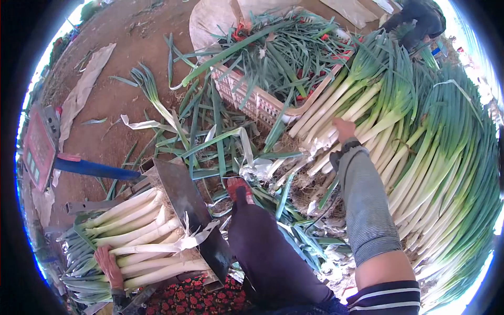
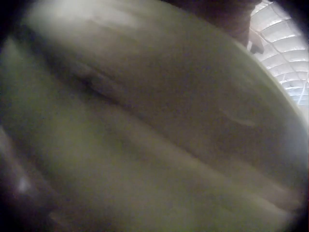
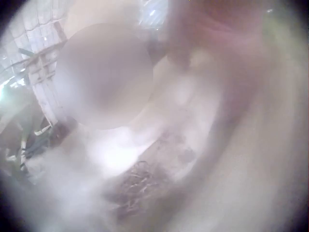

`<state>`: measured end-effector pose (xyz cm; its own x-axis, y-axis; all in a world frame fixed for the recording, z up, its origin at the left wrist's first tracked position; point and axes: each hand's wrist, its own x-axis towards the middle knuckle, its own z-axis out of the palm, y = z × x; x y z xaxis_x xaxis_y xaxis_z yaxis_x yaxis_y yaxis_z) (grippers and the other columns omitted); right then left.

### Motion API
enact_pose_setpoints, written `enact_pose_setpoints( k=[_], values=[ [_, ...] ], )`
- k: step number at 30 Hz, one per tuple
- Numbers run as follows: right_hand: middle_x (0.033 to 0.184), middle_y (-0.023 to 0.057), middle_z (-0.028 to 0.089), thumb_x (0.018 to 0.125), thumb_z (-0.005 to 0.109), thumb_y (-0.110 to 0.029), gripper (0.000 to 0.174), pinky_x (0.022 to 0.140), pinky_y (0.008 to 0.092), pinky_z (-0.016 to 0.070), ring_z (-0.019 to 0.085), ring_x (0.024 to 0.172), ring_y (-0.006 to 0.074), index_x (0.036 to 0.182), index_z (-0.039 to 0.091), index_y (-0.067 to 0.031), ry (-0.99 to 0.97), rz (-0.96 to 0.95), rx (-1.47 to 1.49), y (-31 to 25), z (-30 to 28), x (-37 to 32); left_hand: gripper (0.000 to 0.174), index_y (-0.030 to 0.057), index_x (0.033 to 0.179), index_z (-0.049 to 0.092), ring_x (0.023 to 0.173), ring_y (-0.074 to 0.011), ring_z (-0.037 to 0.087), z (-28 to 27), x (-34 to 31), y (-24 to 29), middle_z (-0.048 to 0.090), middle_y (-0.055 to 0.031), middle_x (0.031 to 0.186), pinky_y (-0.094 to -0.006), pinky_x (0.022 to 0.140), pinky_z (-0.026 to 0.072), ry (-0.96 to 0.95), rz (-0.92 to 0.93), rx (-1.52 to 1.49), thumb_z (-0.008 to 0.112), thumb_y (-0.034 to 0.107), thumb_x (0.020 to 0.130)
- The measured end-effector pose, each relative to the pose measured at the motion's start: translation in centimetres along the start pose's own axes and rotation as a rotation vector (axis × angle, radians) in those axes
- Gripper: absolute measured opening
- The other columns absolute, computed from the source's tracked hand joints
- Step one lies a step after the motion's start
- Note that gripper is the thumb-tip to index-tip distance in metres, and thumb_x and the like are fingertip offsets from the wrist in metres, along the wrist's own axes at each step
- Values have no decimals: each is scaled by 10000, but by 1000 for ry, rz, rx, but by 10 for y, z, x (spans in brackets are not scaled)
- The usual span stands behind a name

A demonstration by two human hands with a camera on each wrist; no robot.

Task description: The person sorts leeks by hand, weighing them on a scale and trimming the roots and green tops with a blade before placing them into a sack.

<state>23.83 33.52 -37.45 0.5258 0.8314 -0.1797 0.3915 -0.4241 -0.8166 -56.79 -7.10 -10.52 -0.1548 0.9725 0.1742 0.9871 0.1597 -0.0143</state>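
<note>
My left hand [image 1: 108,266] rests with its fingers across a row of leeks [image 1: 152,239], which lie in a metal trough [image 1: 191,205] at lower left. Blurred pale stalks [image 2: 159,140] fill most of the left wrist view. On the right, my outstretched right hand [image 1: 344,129] grips a leek at the near side of a big leek pile [image 1: 420,163]. Its fingers are mostly hidden from the head view. In the right wrist view, a blurred hand [image 3: 217,24] shows above a pale stem and stringy roots [image 3: 140,181].
A plastic crate [image 1: 252,100] heaped with green leaves stands at the top centre. Leaf trimmings [image 1: 218,131] litter the ground between crate and trough. A scale display [image 1: 39,149] on a blue post rises at left. Another person [image 1: 417,23] is at upper right.
</note>
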Motion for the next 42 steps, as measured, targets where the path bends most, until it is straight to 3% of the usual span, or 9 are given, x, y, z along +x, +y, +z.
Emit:
enact_pose_setpoints(
  k=[10, 11, 14, 18, 20, 28, 35, 40, 42],
  values=[
    [922, 167, 622, 756, 617, -259, 338, 766, 349, 452, 570, 821, 276, 981, 664, -11, -118, 155, 181, -78, -18, -71, 340, 32, 918, 491, 888, -329, 408, -10, 5, 12, 432, -145, 886, -432, 880, 291, -63, -32, -1, 359, 345, 901],
    [1030, 198, 624, 822, 550, -164, 283, 853, 342, 443, 582, 940, 291, 1064, 661, -68, -142, -259, -325, -67, -18, -72, 338, 32, 918, 490, 889, -331, 408, -9, 4, 13, 431, -146, 887, -434, 882, 290, -62, -36, 0, 357, 342, 902],
    [1063, 214, 613, 822, 505, -47, 303, 869, 331, 443, 579, 982, 278, 1081, 656, -89, 11, -199, -493, -69, -3, -79, 332, 30, 917, 492, 890, -334, 406, -10, 2, 14, 430, -149, 890, -440, 888, 287, -70, -42, 3, 357, 333, 903],
    [1018, 184, 622, 819, 529, -64, 282, 857, 332, 454, 583, 975, 272, 1081, 632, -79, 59, -11, 114, -50, 2, -65, 320, 31, 918, 499, 891, -334, 407, -6, 2, 9, 432, -151, 895, -444, 887, 288, -52, -29, 47, 364, 320, 900],
    [1003, 162, 624, 808, 581, -105, 242, 853, 341, 460, 585, 973, 270, 1041, 633, -68, -3, -383, -186, -27, -17, -69, 315, 31, 922, 502, 894, -337, 409, -7, 2, 9, 436, -152, 897, -447, 886, 290, -62, -28, 31, 368, 315, 896],
    [966, 98, 620, 789, 652, -174, 298, 840, 337, 480, 593, 906, 240, 1036, 590, -18, -332, 300, 1081, -61, -29, -93, 298, 33, 943, 516, 907, -345, 424, -3, 0, 5, 457, -156, 907, -446, 884, 299, -27, -7, 51, 372, 288, 890],
    [1045, 66, 567, 885, 469, -104, 320, 829, 277, 462, 547, 964, 165, 1201, 497, -60, -350, 41, 768, -65, -93, -135, 224, 41, 1041, 540, 942, -289, 500, -20, 1, -14, 550, -110, 993, -404, 900, 358, -216, 9, -58, 498, 193, 881],
    [814, 60, 593, 880, 519, -312, 326, 722, 283, 485, 596, 755, 177, 1018, 556, -19, -470, -12, 843, -98, -144, -197, 327, -8, 1173, 532, 883, -144, 593, -84, 9, -115, 617, -72, 1014, -295, 792, 495, 83, -654, -1102, 575, 136, 883],
    [806, 62, 590, 876, 522, -315, 325, 722, 286, 486, 596, 755, 178, 1006, 551, -19, -569, 2, 875, -112, -148, -216, 344, -20, 1202, 519, 935, -174, 591, -147, 24, -67, 611, -92, 1040, -297, 843, 479, 335, -402, -904, 550, 131, 894]
  ],
)
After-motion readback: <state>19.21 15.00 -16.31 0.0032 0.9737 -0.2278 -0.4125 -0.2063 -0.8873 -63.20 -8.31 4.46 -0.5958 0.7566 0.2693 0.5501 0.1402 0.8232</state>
